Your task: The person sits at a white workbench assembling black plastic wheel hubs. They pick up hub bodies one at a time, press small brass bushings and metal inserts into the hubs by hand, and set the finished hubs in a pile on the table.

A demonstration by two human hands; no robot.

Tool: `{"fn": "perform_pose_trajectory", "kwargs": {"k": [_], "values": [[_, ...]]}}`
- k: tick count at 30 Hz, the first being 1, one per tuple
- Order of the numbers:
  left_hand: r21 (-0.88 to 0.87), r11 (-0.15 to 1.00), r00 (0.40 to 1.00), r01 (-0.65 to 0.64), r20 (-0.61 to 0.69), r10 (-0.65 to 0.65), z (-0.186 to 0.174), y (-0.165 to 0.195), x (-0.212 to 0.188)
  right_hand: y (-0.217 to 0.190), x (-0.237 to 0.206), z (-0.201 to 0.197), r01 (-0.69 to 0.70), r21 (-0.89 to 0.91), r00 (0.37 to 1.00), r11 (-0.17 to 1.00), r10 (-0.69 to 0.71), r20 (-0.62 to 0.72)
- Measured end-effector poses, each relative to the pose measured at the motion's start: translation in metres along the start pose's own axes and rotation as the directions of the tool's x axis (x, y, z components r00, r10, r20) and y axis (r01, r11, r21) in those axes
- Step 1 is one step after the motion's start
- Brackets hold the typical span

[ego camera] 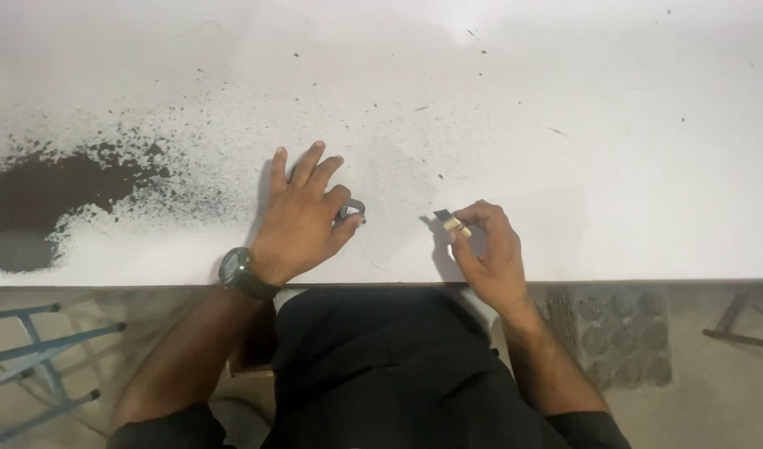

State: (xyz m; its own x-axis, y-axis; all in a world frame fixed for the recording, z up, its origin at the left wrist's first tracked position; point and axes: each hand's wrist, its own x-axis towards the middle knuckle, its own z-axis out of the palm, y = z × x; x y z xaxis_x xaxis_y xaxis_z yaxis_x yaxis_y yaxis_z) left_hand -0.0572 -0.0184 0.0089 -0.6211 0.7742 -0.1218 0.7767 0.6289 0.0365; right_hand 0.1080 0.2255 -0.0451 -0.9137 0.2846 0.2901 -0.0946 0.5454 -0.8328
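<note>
Both hands on white table (564, 125) – left (302, 218) pinning grey ring (351, 209), right (489, 249) pinching brush (450, 221)

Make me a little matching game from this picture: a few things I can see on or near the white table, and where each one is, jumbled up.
Things:
1. small brush
2. small grey ring-shaped piece
3. wristwatch
4. dark powder patch

Places:
A. on the left wrist
B. spread over the table's far left side
C. pinched in the fingertips of the right hand
D. on the table, between thumb and forefinger of the left hand

Pairs: 1-C, 2-D, 3-A, 4-B
</note>
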Motion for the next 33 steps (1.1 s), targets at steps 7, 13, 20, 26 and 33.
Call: {"fn": "perform_pose_trajectory", "kwargs": {"k": [7,13,20,26,33], "values": [[-0.063,0.945,0.946,-0.321,-0.071,0.316,0.009,0.030,-0.002,0.002,-0.001,-0.003,0.031,-0.038,1.000,0.999,-0.031,-0.002],[-0.223,0.899,0.911,-0.378,-0.263,0.318,0.013,0.038,-0.013,-0.014,0.002,-0.003,0.229,-0.252,0.972,0.940,-0.208,0.108],[-0.143,0.886,0.845,-0.440,-0.400,0.355,0.023,0.042,-0.020,-0.034,-0.001,0.022,0.289,-0.378,0.948,0.879,-0.208,0.242],[-0.071,0.926,0.825,-0.371,-0.483,0.294,0.032,0.051,-0.037,-0.032,-0.006,0.030,0.209,-0.451,0.976,0.868,-0.153,0.156],[-0.278,0.936,0.825,-0.215,-0.565,0.022,0.054,0.067,-0.044,-0.023,-0.020,0.027,0.269,-0.371,0.961,0.889,-0.274,0.040]]}}
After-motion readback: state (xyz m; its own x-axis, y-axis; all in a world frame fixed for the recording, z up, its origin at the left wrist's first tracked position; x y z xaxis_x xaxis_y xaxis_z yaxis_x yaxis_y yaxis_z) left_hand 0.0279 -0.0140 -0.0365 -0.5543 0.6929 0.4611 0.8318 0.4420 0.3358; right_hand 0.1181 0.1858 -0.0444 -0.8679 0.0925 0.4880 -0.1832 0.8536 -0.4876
